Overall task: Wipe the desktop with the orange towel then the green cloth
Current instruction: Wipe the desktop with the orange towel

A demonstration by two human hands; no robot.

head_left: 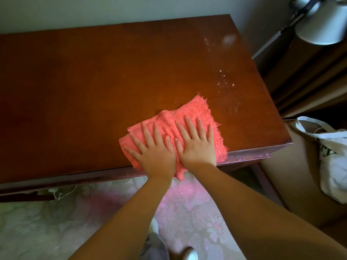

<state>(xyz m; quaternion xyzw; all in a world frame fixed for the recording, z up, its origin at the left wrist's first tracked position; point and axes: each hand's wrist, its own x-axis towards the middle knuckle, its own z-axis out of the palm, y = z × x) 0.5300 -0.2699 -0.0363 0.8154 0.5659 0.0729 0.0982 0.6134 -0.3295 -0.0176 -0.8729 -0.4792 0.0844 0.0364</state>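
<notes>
The single view came from a camera worn on the person's head, which stood at the near edge of the desktop (93, 81) and looked forward and steeply down. It sat close: the forearms (131, 212) ran up from the bottom of the frame to the left hand (154, 152) and right hand (197, 147), flat on the orange towel (195, 109) near the middle. The wide lens bowed the desktop's edges and took in the wall (75, 12) behind, the lamp (323, 25) at top right and the rug (37, 231) below.

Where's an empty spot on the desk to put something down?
The desk is bare left of the towel and along the wall. Right of the towel, white specks dot the wood. The front edge is crowded: left hand and right hand press flat on the towel.
</notes>
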